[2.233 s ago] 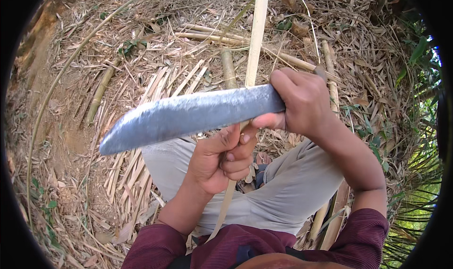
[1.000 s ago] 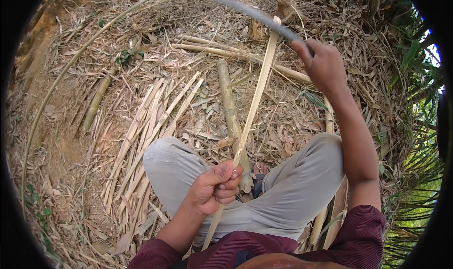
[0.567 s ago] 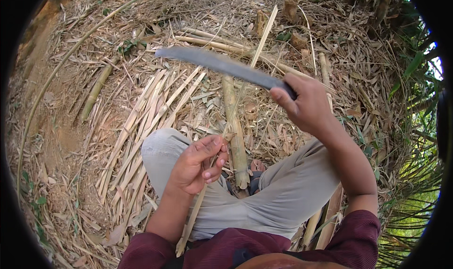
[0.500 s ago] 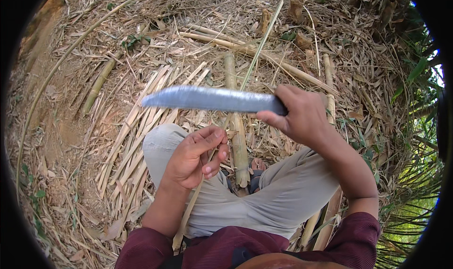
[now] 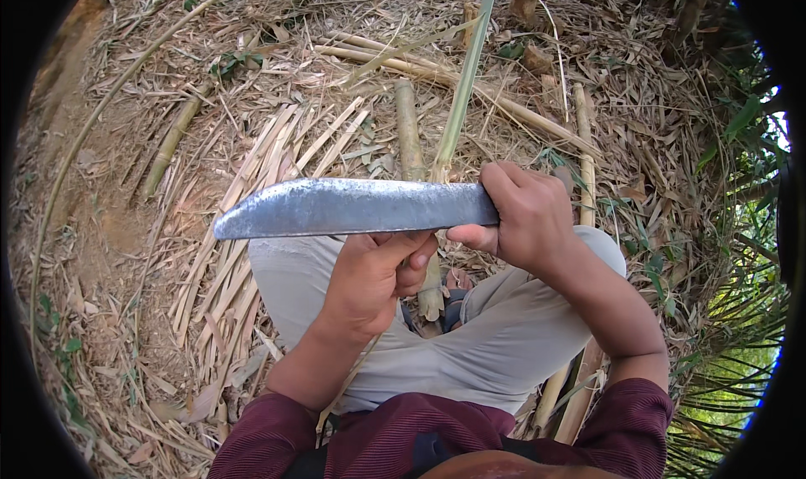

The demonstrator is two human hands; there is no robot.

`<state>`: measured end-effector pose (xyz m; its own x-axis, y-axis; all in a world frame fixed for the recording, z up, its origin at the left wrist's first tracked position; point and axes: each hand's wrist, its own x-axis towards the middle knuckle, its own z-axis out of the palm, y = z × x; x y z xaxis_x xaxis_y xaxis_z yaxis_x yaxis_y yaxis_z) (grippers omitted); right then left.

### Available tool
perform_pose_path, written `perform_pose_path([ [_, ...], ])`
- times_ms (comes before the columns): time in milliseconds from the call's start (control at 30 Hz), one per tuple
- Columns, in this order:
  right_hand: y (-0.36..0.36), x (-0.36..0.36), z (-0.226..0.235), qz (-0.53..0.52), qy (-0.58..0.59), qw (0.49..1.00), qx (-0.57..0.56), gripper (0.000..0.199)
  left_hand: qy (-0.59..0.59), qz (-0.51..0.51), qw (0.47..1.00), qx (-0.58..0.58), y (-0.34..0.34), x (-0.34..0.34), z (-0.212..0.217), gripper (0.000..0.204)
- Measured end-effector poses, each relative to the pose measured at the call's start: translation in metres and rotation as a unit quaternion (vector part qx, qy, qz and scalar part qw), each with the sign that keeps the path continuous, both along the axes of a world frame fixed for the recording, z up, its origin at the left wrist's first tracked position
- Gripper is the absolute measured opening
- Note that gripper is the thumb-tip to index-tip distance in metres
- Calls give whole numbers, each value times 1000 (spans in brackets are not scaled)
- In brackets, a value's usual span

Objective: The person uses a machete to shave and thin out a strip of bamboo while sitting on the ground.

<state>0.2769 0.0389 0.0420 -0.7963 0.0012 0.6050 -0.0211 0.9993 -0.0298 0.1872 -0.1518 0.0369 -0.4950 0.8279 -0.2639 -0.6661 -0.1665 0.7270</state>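
Note:
My right hand (image 5: pixel 533 219) is closed round the handle end of a machete (image 5: pixel 353 208), its broad blade lying level and pointing left. Under the blade, my left hand (image 5: pixel 369 286) pinches a long bamboo strip (image 5: pixel 464 93). Green and narrow, the strip rises away from me beyond the blade, and its tail passes below my left wrist toward my lap. A thin pale sliver (image 5: pixel 403 52) bends off to the left near the strip. The blade crosses in front of the strip just above my left fingertips and hides where they meet.
Split bamboo strips (image 5: pixel 252 202) lie in a pile left of my knee. A bamboo pole piece (image 5: pixel 409 126) lies before me between my feet. Longer poles (image 5: pixel 520 122) rest farther off, with cut stumps (image 5: pixel 537 59) behind. Another bamboo length (image 5: pixel 172 147) lies on the leaf-littered ground at left.
The machete has come down and nearer, its blade now over my left fingertips. My left hand has shifted right, and the bamboo strip appears wider, with a sliver bending left.

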Motion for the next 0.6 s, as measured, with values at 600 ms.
perform_pose_path([
  [600,47,-11,9,-6,85,990,110,76,-75,28,996,44,6,11,13,16],
])
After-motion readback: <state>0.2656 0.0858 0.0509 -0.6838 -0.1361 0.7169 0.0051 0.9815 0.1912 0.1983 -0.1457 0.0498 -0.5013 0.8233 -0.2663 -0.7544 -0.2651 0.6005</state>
